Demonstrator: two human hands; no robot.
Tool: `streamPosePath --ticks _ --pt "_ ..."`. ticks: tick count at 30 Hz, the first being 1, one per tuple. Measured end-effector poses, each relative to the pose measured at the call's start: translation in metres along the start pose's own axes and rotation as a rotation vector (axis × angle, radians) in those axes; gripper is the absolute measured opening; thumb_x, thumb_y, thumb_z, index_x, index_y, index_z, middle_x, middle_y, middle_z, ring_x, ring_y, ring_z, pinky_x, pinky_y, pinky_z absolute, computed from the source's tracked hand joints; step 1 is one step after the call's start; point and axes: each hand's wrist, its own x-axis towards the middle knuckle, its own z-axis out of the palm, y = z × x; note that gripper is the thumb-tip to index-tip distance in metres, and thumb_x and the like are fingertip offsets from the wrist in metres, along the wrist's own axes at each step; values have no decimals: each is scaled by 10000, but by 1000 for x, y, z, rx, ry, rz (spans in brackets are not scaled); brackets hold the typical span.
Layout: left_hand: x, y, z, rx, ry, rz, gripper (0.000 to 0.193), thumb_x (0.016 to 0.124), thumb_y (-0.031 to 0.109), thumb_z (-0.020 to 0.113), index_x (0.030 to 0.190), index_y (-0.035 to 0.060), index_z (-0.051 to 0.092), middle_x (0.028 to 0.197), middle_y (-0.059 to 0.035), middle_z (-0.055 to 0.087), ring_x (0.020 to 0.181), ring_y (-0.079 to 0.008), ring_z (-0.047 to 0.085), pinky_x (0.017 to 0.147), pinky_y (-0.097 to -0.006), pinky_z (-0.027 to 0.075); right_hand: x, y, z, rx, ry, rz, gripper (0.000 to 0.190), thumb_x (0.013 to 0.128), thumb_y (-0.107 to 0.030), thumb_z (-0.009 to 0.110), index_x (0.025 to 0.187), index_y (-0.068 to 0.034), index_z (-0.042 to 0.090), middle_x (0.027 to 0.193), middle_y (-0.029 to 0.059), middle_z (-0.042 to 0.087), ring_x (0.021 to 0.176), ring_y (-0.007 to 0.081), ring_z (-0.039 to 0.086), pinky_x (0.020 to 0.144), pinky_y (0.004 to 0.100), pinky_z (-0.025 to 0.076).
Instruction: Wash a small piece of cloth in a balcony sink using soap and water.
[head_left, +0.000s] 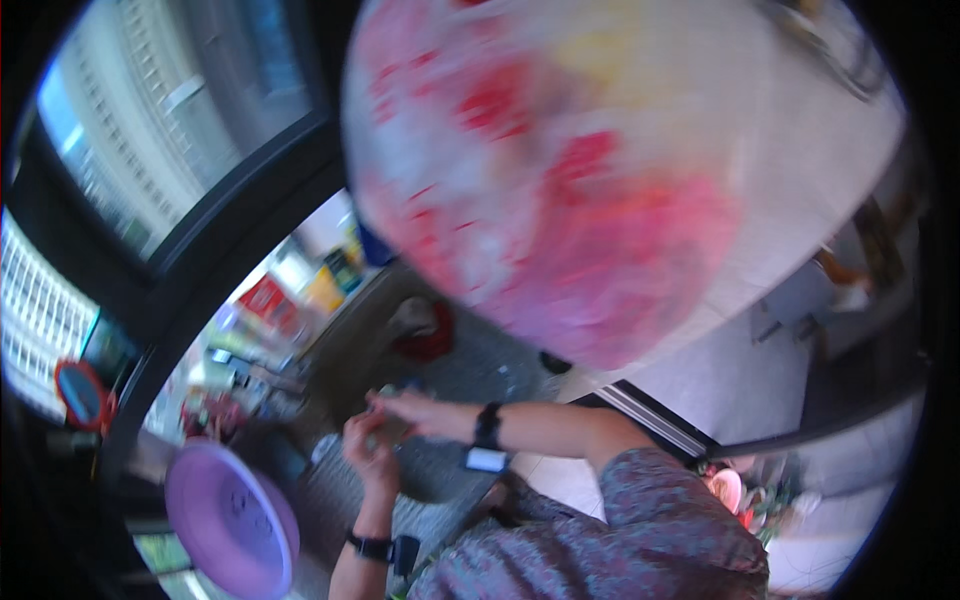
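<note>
Over a grey stone counter with a basin (431, 480), my left hand (369, 448) is raised with its fingers curled. From the right my right hand (416, 415) reaches across, and its fingertips meet those of the left. Blur hides whether anything small sits between them. Each wrist wears a dark band with a small box on it. To the left of my left forearm is a lilac plastic basin (229, 517), tilted in view, with dark marks on its inner wall. A dark red item (427, 337) lies farther back on the stone.
A large white cloth with pink and red patches (540, 187) hangs close to the camera, covering much of the upper view. Packages, among them a red one (270, 304), line the ledge below a dark window frame (240, 180). An orange-rimmed mirror (81, 394) stands far left.
</note>
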Motion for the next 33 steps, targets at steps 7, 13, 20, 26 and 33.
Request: streamPosePath --ticks 7,13,20,26,33 --pt "-8 11 3 299 -282 519 195 587 39 642 759 132 647 809 -21 617 805 -243 601 728 -387 471 18 -14 -13 -93 -254 151 277 917 -333 719 793 -99 639 739 -14 599 671 68 551 585 231 451" --pt "-27 7 22 460 -603 733 128 608 154 639 733 155 613 802 6 535 819 -199 560 769 -371 461 4 -27 -3 -703 -266 204 468 887 -460 720 621 -90 613 572 -1 565 495 96 471 460 282 374" --pt "-41 -8 54 631 -909 800 133 730 218 604 748 102 667 836 -52 611 825 -227 610 821 -383 479 6 -17 -5 -1154 -317 143 487 898 -428 680 594 -51 631 561 55 600 500 139 523 507 311 429" --pt "-66 -39 79 604 -767 836 177 754 206 606 774 63 708 848 -99 695 802 -263 667 815 -416 499 10 6 -8 -1590 -301 -165 511 882 -421 653 628 22 663 613 136 654 579 249 641 623 375 517" --pt "-65 -43 74 724 -1248 483 302 772 225 600 1004 44 667 1005 -140 632 1048 -310 595 910 -436 454 15 12 -23 -1131 -77 99 439 927 -386 622 694 -16 653 669 127 667 644 235 667 618 362 529"
